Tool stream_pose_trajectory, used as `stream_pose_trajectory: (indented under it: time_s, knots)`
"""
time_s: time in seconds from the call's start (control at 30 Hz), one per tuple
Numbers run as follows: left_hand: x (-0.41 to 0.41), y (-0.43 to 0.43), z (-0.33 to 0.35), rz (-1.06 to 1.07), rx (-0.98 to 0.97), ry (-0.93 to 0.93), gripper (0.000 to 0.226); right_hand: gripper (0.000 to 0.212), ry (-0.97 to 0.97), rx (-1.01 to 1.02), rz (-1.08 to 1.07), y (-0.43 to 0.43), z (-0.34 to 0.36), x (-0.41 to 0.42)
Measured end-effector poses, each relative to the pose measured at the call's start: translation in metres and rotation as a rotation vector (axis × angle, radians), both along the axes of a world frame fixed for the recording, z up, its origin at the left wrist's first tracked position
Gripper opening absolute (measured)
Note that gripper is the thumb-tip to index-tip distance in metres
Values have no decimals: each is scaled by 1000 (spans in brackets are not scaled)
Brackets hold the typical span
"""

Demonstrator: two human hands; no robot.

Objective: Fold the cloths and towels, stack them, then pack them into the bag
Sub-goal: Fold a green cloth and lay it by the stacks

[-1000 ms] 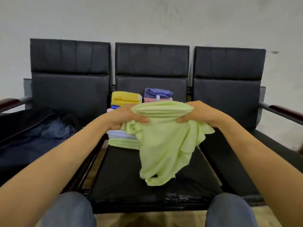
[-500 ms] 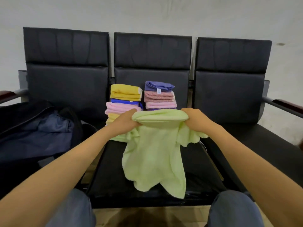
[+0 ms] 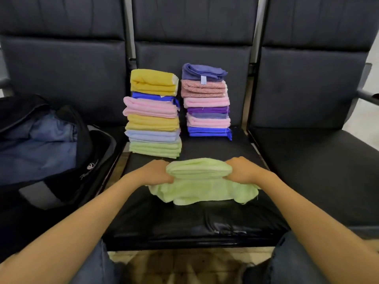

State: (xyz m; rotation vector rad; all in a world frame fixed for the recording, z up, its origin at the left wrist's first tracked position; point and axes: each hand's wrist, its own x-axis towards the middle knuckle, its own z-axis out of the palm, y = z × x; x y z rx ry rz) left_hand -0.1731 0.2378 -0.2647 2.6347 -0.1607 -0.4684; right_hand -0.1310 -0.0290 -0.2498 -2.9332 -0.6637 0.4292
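Lowered from mid-air, your light-green towel (image 3: pixel 202 182) now lies on the middle seat (image 3: pixel 184 220), left hand (image 3: pixel 156 173) and right hand (image 3: pixel 241 171) gripping its folded ends, likely to square the fold.

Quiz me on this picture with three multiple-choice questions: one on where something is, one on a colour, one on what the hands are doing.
1. Where is the dark bag?
A) on the left seat
B) on the right seat
C) on top of the stacks

2. What colour tops the left stack?
A) green
B) yellow
C) white

3. The light green towel in front is:
A) inside the bag
B) lying untouched
C) held by both hands

Answers:
1 A, it lies open on that seat.
2 B, a yellow cloth lies uppermost.
3 C, the left hand and right hand hold its ends.
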Motion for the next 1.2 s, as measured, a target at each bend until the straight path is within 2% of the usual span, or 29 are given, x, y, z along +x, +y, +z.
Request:
stream_pose_trajectory:
  time_s: [0.03,0.1,0.17,0.23,0.3,0.37,0.47,0.53,0.63,0.7,0.8,0.87,0.93,1.03,1.13,1.2]
  knots:
    - [-1,0,-2,-4,-37,2,5,24,2,15,4,0,-4,2]
    - [0,2,-7,19,-166,33,26,17,49,111,-8,-2,-8,6]
    - [-3,2,-5,44,-348,71,40,7,108,302,-76,-4,-9,10]
    - [-4,1,0,50,-533,136,47,13,115,456,-148,-4,-9,12]
    - [-4,4,5,20,-584,192,55,21,120,539,-190,-7,-3,11]
    - [-4,10,9,28,-479,167,56,34,182,565,-185,-10,7,6]
    - [-5,10,20,117,-233,-52,29,48,165,450,-111,-11,23,-3]
    - [-10,3,36,187,-166,-225,13,45,7,394,-77,-8,36,-7]
    - [-18,-2,66,242,-231,-334,11,24,-278,303,-39,-3,64,-13]
    - [-26,2,88,222,-344,-303,18,14,-339,214,-23,-1,91,-22]
    - [-41,7,121,136,-449,-229,33,15,-318,153,8,-1,134,-47]
    - [-50,9,145,79,-524,-144,42,9,-285,213,18,-5,159,-64]
    - [-56,14,168,48,-533,-48,45,16,-206,338,15,-11,178,-74]
    - [-59,21,188,22,-397,14,44,35,-72,482,16,-19,194,-79]
    - [-56,20,191,-2,-132,0,47,41,-27,440,18,-20,191,-75]
    - [-52,18,184,38,17,-68,37,44,-52,365,-10,-18,180,-66]
